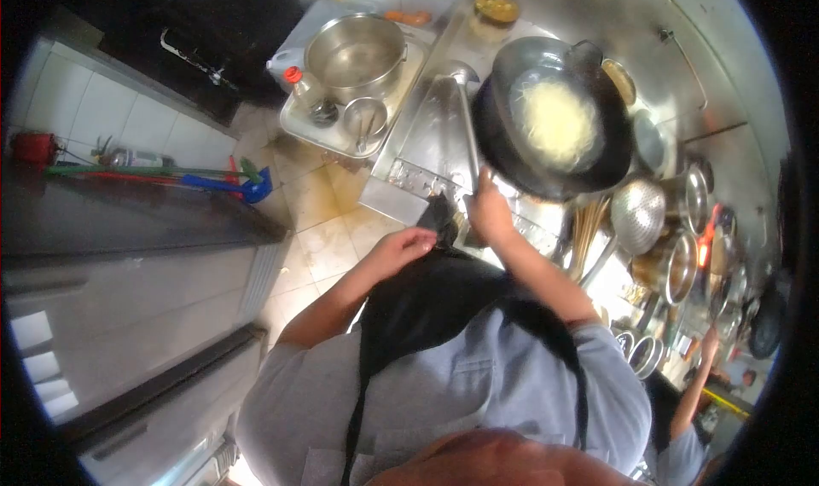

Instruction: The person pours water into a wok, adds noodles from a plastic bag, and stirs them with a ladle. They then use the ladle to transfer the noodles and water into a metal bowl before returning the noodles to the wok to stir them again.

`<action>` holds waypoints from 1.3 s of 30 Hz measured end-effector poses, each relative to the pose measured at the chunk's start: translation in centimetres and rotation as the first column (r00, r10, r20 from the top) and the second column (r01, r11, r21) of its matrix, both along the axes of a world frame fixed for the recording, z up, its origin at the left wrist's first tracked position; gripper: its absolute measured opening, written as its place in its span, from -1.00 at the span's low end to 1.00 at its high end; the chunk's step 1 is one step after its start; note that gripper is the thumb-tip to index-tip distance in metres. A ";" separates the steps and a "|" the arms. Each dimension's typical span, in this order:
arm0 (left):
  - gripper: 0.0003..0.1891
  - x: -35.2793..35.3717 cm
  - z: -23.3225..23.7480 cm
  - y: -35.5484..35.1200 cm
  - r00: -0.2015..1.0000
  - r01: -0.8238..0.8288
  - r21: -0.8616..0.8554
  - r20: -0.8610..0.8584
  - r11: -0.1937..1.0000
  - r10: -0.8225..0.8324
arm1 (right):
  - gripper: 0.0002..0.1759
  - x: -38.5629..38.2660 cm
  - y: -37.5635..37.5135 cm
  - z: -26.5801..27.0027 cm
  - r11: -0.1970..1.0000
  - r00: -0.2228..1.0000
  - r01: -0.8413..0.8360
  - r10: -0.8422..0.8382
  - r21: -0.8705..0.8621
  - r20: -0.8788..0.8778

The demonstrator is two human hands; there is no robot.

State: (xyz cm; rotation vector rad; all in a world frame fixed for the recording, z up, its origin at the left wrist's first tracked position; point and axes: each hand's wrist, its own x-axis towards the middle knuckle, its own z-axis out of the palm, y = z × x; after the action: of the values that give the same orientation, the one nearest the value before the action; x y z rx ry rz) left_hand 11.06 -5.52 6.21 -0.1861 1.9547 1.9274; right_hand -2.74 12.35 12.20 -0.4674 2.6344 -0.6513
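My right hand (490, 215) is closed round the end of a long-handled metal ladle (467, 115). The ladle's bowl lies away from me on the steel stove top, just left of a large black wok (604, 164). Inside the wok, a heap of pale, thin shreds (559, 124) sits in clear liquid. My left hand (401, 251) is low in front of my dark apron (435, 292), its fingers curled together. Its fingertips meet a black cloth-like piece (439, 217) at the stove's front edge; what they grip, if anything, cannot be made out.
Left of the stove, a tray (372, 148) bears a large steel pot (357, 58), a red-capped bottle (314, 101) and a small metal container (365, 121). Right of the wok are a perforated strainer (638, 216) and several metal pots. Another person's arm (695, 384) reaches in at lower right.
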 end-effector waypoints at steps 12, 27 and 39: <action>-0.51 -3.6 -13.7 -3.7 0.934 -0.351 -0.361 -0.201 0.864 0.296 | -0.28 3.5 -2.7 -4.0 0.958 0.946 -0.235 0.264 -0.166 0.187; -0.68 -2.6 -4.2 0.8 0.893 0.034 -0.424 -0.393 0.905 -0.218 | -0.37 14.3 10.3 -2.2 0.894 0.901 0.259 -0.087 -0.366 0.425; -0.67 5.0 2.8 19.5 0.364 0.932 -0.035 0.069 0.362 -0.929 | -0.40 38.0 20.5 1.6 0.498 0.867 0.463 -0.425 -0.733 0.259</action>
State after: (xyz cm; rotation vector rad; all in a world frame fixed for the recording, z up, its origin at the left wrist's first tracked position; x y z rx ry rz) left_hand 16.04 14.00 8.99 0.7524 1.4914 1.0209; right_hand 35.26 32.82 13.78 0.0580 2.2774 -1.9962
